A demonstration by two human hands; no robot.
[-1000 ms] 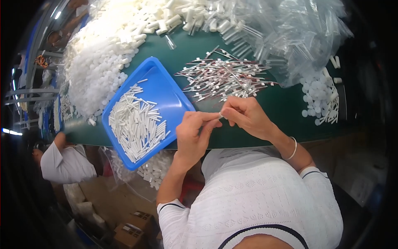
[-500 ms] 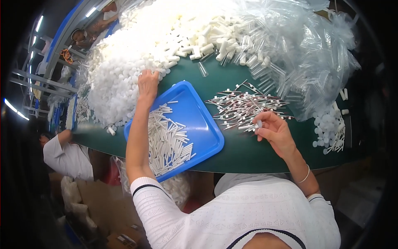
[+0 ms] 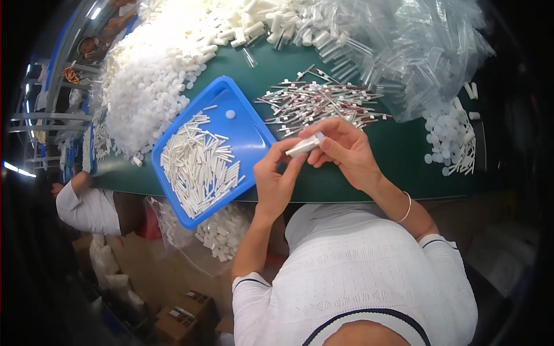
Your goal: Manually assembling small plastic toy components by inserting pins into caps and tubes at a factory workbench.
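In front of my chest both hands meet at a small white tube point(image 3: 301, 148). My left hand point(image 3: 273, 183) pinches the tube between thumb and fingers. My right hand point(image 3: 353, 157) is closed at its other end, where a whitish cap point(image 3: 319, 137) shows; the fingers partly hide how the two parts fit. Just left of my hands, a blue tray point(image 3: 250, 134) holds many short white sticks point(image 3: 196, 167) and one round white cap point(image 3: 231, 114). Beyond my right hand lies a heap of thin brown-and-white rods point(image 3: 323, 104).
A large pile of round white caps point(image 3: 138, 92) and thicker white cylinders point(image 3: 248, 23) fills the far left. Clear tubes in a plastic bag point(image 3: 404, 63) lie at the far right, beside loose caps point(image 3: 441, 135). A person's white sleeve point(image 3: 89, 210) shows at left.
My left hand has come back from the cap pile to meet my right hand, which moved left with the white piece. A single cap now lies in the tray.
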